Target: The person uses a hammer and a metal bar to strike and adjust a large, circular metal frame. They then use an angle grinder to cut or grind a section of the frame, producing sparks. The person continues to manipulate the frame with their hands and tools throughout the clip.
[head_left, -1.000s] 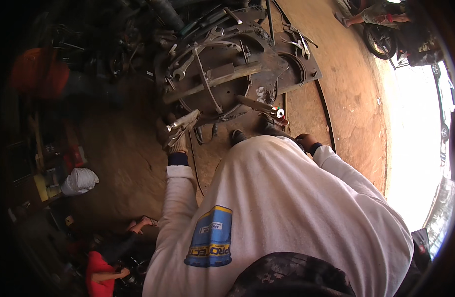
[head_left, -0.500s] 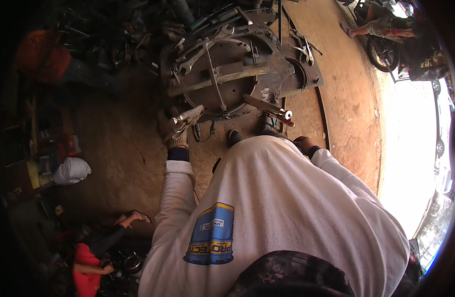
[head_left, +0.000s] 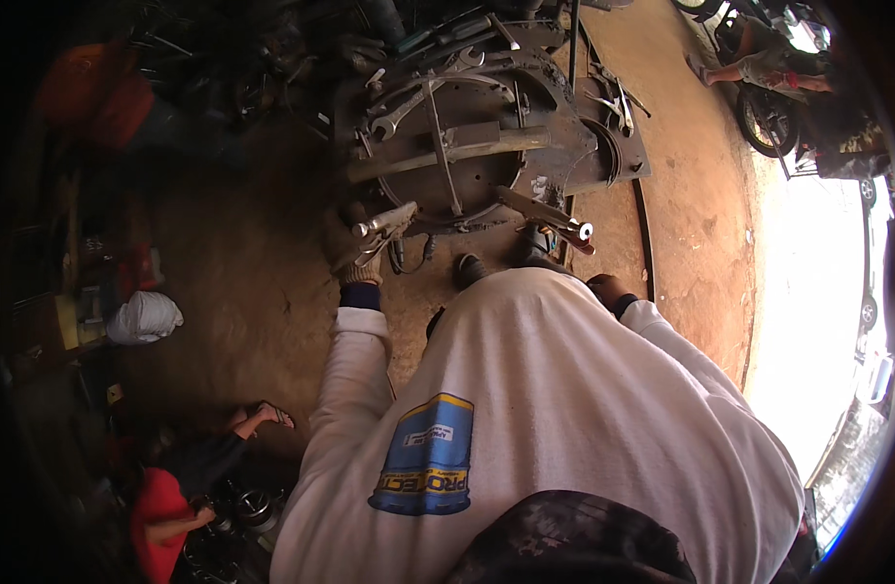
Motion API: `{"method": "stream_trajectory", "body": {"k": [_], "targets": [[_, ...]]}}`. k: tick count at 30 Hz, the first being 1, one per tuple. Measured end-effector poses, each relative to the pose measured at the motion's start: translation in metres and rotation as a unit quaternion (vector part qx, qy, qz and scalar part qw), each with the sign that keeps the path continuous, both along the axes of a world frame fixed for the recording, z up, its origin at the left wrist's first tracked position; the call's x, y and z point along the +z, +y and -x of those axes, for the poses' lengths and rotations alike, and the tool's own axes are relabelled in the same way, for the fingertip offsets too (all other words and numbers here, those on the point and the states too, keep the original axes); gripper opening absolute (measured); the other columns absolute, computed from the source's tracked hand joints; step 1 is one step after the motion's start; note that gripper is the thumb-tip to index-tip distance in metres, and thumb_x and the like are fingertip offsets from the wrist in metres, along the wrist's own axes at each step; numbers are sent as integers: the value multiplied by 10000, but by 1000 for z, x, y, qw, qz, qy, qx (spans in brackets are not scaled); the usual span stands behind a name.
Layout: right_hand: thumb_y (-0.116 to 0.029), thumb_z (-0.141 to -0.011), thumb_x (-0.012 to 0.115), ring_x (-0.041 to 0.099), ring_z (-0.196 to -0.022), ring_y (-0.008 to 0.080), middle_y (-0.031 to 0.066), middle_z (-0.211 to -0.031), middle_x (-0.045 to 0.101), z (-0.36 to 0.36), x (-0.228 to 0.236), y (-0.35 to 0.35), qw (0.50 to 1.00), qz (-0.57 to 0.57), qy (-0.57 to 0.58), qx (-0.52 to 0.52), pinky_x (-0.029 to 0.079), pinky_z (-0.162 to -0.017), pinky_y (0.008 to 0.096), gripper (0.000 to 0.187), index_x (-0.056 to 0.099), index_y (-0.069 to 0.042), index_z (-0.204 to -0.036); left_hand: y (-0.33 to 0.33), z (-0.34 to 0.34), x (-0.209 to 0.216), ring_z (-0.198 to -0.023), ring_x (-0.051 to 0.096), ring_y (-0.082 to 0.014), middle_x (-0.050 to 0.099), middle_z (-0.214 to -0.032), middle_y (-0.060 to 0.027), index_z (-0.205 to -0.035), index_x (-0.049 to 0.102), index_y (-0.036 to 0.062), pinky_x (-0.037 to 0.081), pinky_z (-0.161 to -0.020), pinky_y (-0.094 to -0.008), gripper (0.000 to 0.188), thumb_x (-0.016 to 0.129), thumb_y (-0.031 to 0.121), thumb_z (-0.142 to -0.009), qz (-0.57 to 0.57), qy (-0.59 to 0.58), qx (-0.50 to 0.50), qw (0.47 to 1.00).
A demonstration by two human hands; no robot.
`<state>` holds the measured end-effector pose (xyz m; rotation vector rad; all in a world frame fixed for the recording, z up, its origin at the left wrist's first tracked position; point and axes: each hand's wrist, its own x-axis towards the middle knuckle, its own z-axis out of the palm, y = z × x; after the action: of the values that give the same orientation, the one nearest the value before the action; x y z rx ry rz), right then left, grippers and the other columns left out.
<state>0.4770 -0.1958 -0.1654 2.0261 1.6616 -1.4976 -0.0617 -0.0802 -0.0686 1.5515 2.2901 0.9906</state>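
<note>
My left hand, in a knitted work glove, is closed around a pair of metal locking pliers at the near left edge of a round, rusty steel workpiece. Part of the glove is lost in shadow. A second pair of locking pliers sits at the workpiece's near right edge, its knob toward me. My right hand hangs low beside my body, apart from the work; its fingers are too dark to make out. An open-ended wrench and a flat metal bar lie on the workpiece.
Another tool lies on the plate at right. Dark metal clutter fills the far left. A cable hangs near my feet. A person in red sits at lower left; another person's leg and a motorcycle are at upper right. A white sack stands left.
The whole view has shifted slightly, so the workpiece and pliers appear a little further right. My left hand stays at the pliers, and my right hand remains low at my side.
</note>
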Motion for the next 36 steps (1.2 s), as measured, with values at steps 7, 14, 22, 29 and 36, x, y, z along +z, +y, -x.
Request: {"method": "stream_trajectory", "body": {"k": [7,14,22,29,36], "targets": [[-388,-913,633,672,-1056,354,187,-1129,720,2,13,1,999,-6,17,26,521,-943,418,388,764,-51,-1056,-5,-23,44,-1005,656,-327,678,-1111,-172,-1158,619,26,510,-915,-415,463,721,365,-860,9,-70,29,997],[-391,-919,607,669,-1061,364,179,-1147,718,-1,11,2,1000,-13,3,13,523,-941,425,387,768,-65,-1052,-1,-8,11,-1026,660,-323,684,-1123,-168,-1185,618,25,513,-917,-416,462,728,348,-874,-16,-70,18,997],[-435,-912,622,666,-1107,347,157,-1206,709,-2,5,3,999,13,-35,4,514,-967,419,424,760,-92,-1119,1,8,-22,-970,679,-344,707,-1054,-180,-1130,642,27,526,-865,-426,431,756,330,-845,-40,7,-24,999],[-402,-932,611,666,-1107,344,170,-1188,711,0,3,1,999,-1,-28,15,513,-968,418,409,757,-64,-1110,2,-1,-2,-969,679,-337,708,-1055,-171,-1125,640,26,524,-876,-421,441,769,319,-820,3,-29,-3,1000],[-391,-937,607,666,-1097,347,176,-1174,711,5,10,0,1000,0,-11,11,513,-969,412,402,755,-53,-1097,-4,-12,21,-1003,673,-321,701,-1077,-166,-1142,639,11,518,-919,-405,414,753,286,-855,-5,-31,9,999]]}}
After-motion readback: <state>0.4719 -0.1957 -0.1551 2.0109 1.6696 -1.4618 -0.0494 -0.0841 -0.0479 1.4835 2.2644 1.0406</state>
